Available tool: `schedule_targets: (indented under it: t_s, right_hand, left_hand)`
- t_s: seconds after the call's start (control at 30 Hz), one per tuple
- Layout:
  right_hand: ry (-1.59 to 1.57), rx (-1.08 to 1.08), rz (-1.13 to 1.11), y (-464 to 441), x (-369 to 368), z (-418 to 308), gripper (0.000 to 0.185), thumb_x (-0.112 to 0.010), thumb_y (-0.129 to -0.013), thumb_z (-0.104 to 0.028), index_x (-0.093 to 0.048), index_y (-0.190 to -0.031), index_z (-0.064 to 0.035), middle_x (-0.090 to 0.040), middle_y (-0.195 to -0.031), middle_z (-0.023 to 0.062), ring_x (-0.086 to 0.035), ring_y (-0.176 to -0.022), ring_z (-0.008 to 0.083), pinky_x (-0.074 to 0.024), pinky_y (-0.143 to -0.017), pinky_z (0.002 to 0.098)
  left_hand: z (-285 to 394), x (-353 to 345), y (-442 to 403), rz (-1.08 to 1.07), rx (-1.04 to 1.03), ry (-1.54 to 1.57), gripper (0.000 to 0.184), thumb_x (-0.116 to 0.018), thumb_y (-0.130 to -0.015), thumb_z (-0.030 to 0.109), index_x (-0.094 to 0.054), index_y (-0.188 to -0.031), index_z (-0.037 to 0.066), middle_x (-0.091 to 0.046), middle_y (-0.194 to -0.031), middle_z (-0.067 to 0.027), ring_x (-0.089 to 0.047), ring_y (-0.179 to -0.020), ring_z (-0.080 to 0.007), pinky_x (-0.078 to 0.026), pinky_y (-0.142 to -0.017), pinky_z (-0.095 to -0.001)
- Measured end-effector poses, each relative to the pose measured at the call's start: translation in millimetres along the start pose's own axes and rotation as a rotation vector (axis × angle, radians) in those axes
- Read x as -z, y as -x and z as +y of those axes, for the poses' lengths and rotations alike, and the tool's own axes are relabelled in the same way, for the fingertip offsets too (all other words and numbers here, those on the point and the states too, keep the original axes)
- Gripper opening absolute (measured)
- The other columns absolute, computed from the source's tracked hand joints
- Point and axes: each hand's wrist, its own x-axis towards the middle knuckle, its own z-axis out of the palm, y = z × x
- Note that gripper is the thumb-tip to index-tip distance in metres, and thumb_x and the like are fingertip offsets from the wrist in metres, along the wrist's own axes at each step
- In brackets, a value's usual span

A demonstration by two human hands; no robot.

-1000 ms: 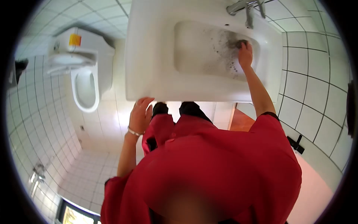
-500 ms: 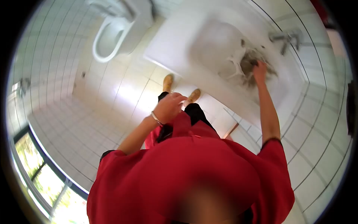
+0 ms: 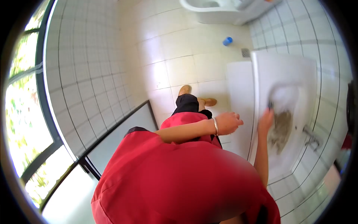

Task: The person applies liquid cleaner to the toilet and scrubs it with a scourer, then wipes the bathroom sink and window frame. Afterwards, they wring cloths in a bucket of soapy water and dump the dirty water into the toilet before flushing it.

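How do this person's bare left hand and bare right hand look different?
The left hand wears a silver-coloured bracelet; the right hand shows none. The left hand hangs outside the white rectangular sink; the right hand reaches over it, touching a small, dark, blurry thing. Neither wears a glove.

Red top, black trim, tan shoes

The top (image 3: pixel 175 171) is plain red, loose and smooth, its front partly blurred. The left sleeve (image 3: pixel 128 147) is short, edged with a black band (image 3: pixel 137 129). 1 thin silvery bracelet (image 3: pixel 215 126) rings the wrist of the left hand (image 3: pixel 227 123). Below, red cloth gives way to black trousers (image 3: pixel 186 103). The 2 tan shoes (image 3: pixel 185 90) have rounded toes.
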Motion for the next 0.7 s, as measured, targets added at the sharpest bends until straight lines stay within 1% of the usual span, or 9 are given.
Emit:
schedule_targets:
  t_s: [0.07,0.13,0.2,0.23,0.27,0.33,0.4,0.53,0.7]
  right_hand:
    - [0.19,-0.08,-0.058,52.6,9.8,63.8,0.034,-0.03,-0.09,-0.025,-0.047,-0.096,0.0032,-0.053,-0.094,0.0222,-0.049,-0.09,0.0355,-0.0378,-0.078,0.0384]
    - [0.066,-0.07,-0.148,98.9,29.7,111.8,0.041,-0.03,-0.089,-0.027,-0.046,-0.11,0.0032,-0.052,-0.108,0.0162,-0.046,-0.101,0.0267,-0.0335,-0.088,0.0332]
    - [0.44,-0.103,-0.029,105.3,21.3,68.4,0.043,-0.026,-0.09,-0.028,-0.045,-0.109,0.0055,-0.05,-0.105,0.0238,-0.046,-0.099,0.0368,-0.0355,-0.086,0.0385]
    - [0.343,-0.008,0.119,113.2,19.6,-15.0,0.042,-0.026,-0.091,-0.029,-0.046,-0.106,0.0056,-0.051,-0.099,0.025,-0.047,-0.093,0.0385,-0.0375,-0.081,0.0386]
    - [0.345,0.085,0.012,96.7,17.5,-43.3,0.039,-0.028,-0.091,-0.026,-0.045,-0.106,0.0059,-0.052,-0.097,0.0242,-0.049,-0.088,0.0378,-0.0385,-0.079,0.0374]
    - [0.318,0.116,0.111,98.4,-12.7,-77.6,0.034,-0.033,-0.09,-0.022,-0.045,-0.107,0.0052,-0.053,-0.097,0.0226,-0.05,-0.086,0.0352,-0.0395,-0.078,0.0356]
    - [0.196,0.43,0.213,115.8,-2.9,-11.6,0.032,-0.037,-0.089,-0.021,-0.046,-0.108,0.0036,-0.054,-0.1,0.0192,-0.052,-0.085,0.0317,-0.0413,-0.076,0.0346]
    - [0.371,0.204,0.027,117.4,-13.4,-30.8,0.032,-0.037,-0.088,-0.021,-0.049,-0.102,0.0042,-0.055,-0.095,0.0203,-0.053,-0.082,0.033,-0.0423,-0.073,0.037]
    - [0.489,0.178,-0.002,92.1,-5.1,-63.1,0.032,-0.037,-0.085,-0.022,-0.052,-0.095,0.005,-0.056,-0.09,0.0217,-0.054,-0.078,0.0346,-0.0436,-0.069,0.0401]
  left_hand:
    - [-13.0,17.1,30.5,-0.025,0.042,0.064,0.023,-0.054,-0.073,0.016,-0.054,-0.094,0.008,-0.054,-0.087,-0.0113,-0.053,-0.083,-0.0273,-0.044,-0.071,-0.0362]
    - [-17.9,23.6,79.7,0.092,0.067,0.093,0.021,-0.053,-0.073,0.016,-0.053,-0.092,0.008,-0.054,-0.086,-0.0119,-0.053,-0.081,-0.0279,-0.044,-0.069,-0.0375]
    - [-23.5,41.1,117.5,0.213,0.129,0.097,0.02,-0.053,-0.073,0.015,-0.054,-0.092,0.008,-0.054,-0.085,-0.012,-0.053,-0.08,-0.0281,-0.044,-0.068,-0.0381]
    - [-24.7,51.6,134.5,0.251,0.12,0.129,0.02,-0.053,-0.073,0.015,-0.054,-0.091,0.008,-0.054,-0.085,-0.0122,-0.054,-0.079,-0.0284,-0.045,-0.067,-0.0386]
    - [-29.2,64.5,152.7,0.294,0.166,0.118,0.02,-0.053,-0.073,0.015,-0.054,-0.091,0.008,-0.054,-0.085,-0.0122,-0.054,-0.079,-0.0284,-0.045,-0.067,-0.0386]
    - [-46.5,94.3,206.6,0.316,0.267,0.034,0.019,-0.053,-0.073,0.015,-0.054,-0.091,0.008,-0.053,-0.084,-0.0124,-0.053,-0.079,-0.0284,-0.045,-0.066,-0.0389]
    - [-51.2,107.5,260.4,0.354,0.321,0.016,0.02,-0.054,-0.072,0.015,-0.054,-0.091,0.008,-0.053,-0.083,-0.0121,-0.053,-0.079,-0.0283,-0.045,-0.065,-0.0389]
    - [-36.4,148.1,314.2,0.519,0.413,-0.015,0.021,-0.055,-0.073,0.015,-0.054,-0.092,0.009,-0.052,-0.085,-0.0112,-0.053,-0.08,-0.0281,-0.045,-0.065,-0.0386]
    - [-43.0,181.3,396.6,0.652,0.641,-0.024,0.026,-0.054,-0.072,0.013,-0.053,-0.097,0.009,-0.052,-0.091,-0.0116,-0.051,-0.085,-0.0282,-0.044,-0.07,-0.0375]
